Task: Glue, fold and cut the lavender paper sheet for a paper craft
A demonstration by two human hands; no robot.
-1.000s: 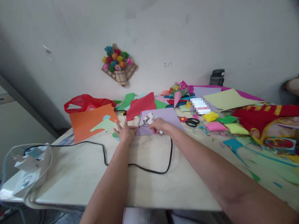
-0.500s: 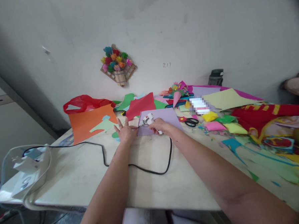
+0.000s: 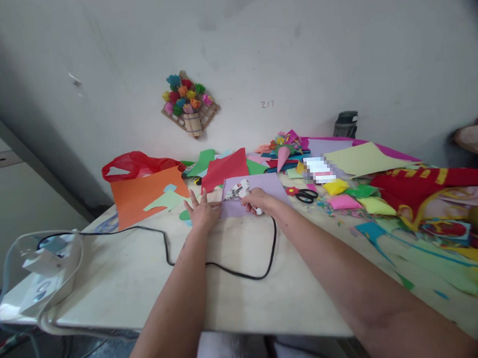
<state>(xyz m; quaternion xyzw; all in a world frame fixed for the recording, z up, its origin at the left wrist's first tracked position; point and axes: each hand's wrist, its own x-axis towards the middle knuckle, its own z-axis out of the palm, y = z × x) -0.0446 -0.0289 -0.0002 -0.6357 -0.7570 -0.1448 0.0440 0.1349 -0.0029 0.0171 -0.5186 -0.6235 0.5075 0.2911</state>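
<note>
A lilac paper sheet (image 3: 263, 185) lies on the pale table (image 3: 237, 296). My left hand (image 3: 203, 211) rests flat with fingers spread, its fingertips on the sheet's left edge. My right hand (image 3: 255, 200) is closed around the handle of a white glue gun (image 3: 238, 191), whose nozzle points left over the sheet. The gun's black cord (image 3: 211, 260) loops across the table toward the left.
An orange sheet (image 3: 143, 194), a red bag (image 3: 136, 164), a red sheet (image 3: 224, 169) and black scissors (image 3: 307, 195) surround the hands. Coloured paper scraps and a red cloth (image 3: 423, 182) cover the right side. A clear plastic box (image 3: 39, 275) sits at the left edge.
The glue gun and my right hand have shifted slightly right along the lilac sheet. My left hand has stayed put.
</note>
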